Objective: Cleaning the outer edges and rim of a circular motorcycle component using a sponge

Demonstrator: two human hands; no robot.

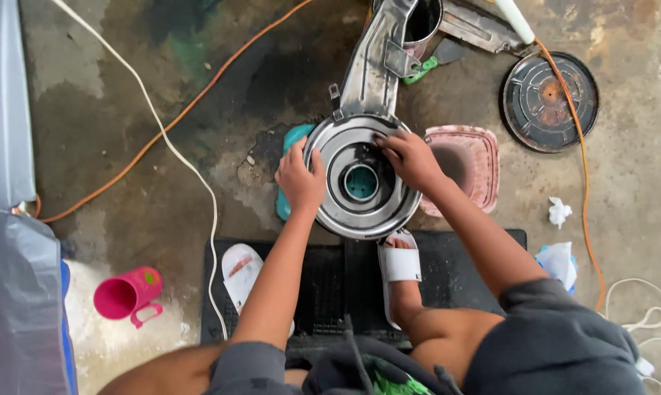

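Round metal housing (363, 179), shiny, stepped rings, teal core at centre; stands on stained concrete floor (126, 146) just beyond black mat (323, 278). Left hand (300, 178) curled over its left rim. Right hand (411, 157), fingers spread, presses upper-right rim.

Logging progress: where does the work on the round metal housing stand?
Done: a dark round lid lies set aside on the concrete floor. In hand: left hand grips the rim of the round metal housing, right hand presses its inner ring; a teal core shows at centre. Left: grime remains on the metal; lid not refitted.
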